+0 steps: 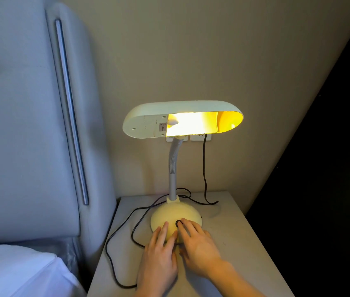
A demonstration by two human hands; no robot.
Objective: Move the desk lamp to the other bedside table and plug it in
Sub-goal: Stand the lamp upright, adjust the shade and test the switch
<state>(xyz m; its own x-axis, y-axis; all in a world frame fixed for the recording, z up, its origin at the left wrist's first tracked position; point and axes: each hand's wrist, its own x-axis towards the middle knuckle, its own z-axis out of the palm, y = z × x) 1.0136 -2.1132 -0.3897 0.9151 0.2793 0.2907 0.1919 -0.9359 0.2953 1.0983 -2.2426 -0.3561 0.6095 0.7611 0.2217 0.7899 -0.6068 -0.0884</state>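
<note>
A cream desk lamp (175,215) stands lit on a pale bedside table (234,243), its long oval shade (148,118) glowing yellow on a grey flexible neck (173,166). Its black cord (204,168) runs up to a white wall socket (200,137) behind the shade and loops over the tabletop. My left hand (159,258) lies flat on the front of the round base, fingers apart. My right hand (199,245) rests beside it, a fingertip at the dark round switch (178,223) on the base. Neither hand grips anything.
A grey padded headboard (30,125) with a metal strip rises at the left, and white bedding (15,273) lies at the lower left. A beige wall stands behind the table. A dark area (330,189) fills the right side.
</note>
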